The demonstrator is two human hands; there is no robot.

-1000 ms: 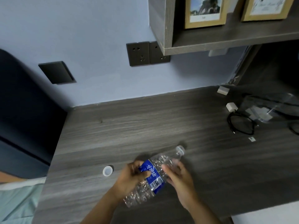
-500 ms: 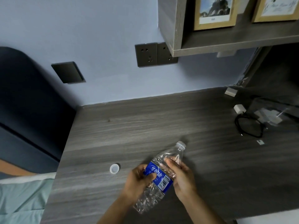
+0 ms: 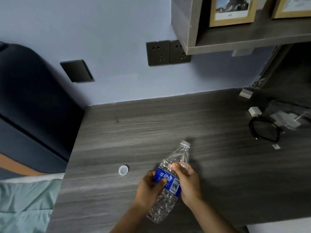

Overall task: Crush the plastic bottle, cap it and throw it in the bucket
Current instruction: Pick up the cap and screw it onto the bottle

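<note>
A clear plastic bottle [image 3: 179, 156] with a blue label is held over the grey wooden desk [image 3: 151, 128], its open neck pointing up and away from me. My left hand [image 3: 148, 187] grips the label area from the left. My right hand [image 3: 188, 180] grips the upper body from the right. The bottle's lower part looks crumpled. Its white cap [image 3: 123, 170] lies on the desk, left of my hands and apart from them. No bucket is in view.
A black cable [image 3: 262, 130], white chargers [image 3: 255, 111] and a clear plastic bag sit at the desk's right end. A shelf [image 3: 244, 42] with framed pictures hangs above. Wall sockets [image 3: 166, 52] are behind. A dark headboard and bed lie to the left.
Both hands have lifted the bottle's neck more upright and shifted slightly right. The cap has not moved on the desk.
</note>
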